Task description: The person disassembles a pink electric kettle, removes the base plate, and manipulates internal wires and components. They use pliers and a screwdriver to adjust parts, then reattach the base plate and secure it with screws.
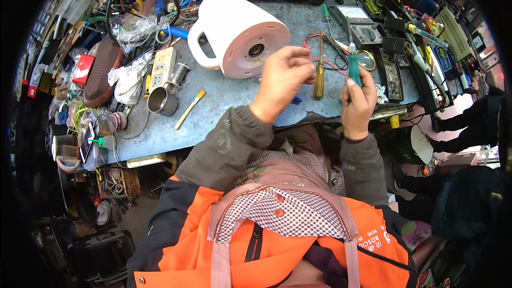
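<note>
Presently, the right hand [358,98] grips a green-handled tool [353,68] at two o'clock; the left hand [285,77], fingers curled, grip unclear, nears the tipped white jug [232,26] at twelve; the metal cup's [162,102] contents, toward half past nine, are indistinct.

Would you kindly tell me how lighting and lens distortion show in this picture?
In the head view, black fisheye borders close off the corners and the front edge of the bench bends; also in the head view, the upper side of the white jug is bright, with little surface detail, while the left hand and right hand have readable outlines.
</note>
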### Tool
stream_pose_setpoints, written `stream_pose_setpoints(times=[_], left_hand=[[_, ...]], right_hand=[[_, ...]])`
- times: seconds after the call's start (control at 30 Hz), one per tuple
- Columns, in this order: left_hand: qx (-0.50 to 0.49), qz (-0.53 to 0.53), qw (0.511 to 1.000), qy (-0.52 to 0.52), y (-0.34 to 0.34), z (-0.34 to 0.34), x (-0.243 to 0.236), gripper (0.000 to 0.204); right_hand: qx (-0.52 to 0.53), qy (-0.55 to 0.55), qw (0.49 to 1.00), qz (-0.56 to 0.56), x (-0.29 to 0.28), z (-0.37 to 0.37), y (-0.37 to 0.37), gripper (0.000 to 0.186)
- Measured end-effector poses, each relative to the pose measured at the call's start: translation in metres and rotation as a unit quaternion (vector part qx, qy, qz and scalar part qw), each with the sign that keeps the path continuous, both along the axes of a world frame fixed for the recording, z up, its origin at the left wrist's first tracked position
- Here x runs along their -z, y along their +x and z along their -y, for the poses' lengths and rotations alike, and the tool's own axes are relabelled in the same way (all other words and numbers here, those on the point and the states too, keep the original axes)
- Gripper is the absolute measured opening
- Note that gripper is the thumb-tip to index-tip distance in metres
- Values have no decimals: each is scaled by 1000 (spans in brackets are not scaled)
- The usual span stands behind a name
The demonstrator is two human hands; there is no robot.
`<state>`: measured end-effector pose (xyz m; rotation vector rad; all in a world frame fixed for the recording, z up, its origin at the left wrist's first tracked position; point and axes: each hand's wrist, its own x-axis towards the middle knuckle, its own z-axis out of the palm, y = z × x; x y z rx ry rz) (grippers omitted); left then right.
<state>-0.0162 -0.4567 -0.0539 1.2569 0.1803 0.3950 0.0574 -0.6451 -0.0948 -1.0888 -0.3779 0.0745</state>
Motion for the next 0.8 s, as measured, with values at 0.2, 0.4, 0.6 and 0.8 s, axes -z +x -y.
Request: stream_pose_setpoints(times=[0.2,0.4,0.6,0.8], left_hand=[[-16,-89,957,-274,-21,-39,26,15],[60,-20,923,-381,-23,-51,44,16],[45,-7,920,-389,-19,-51,46,16],[36,8,915,-402,-17,-52,54,15]], right_hand=[[17,-197,971,131,-1,-3,-80,46],[24,-309,918,246,0,1,-96,45],[27,-307,917,253,0,-2,-98,41],[-124,30,960,-248,-5,-6,-102,36]])
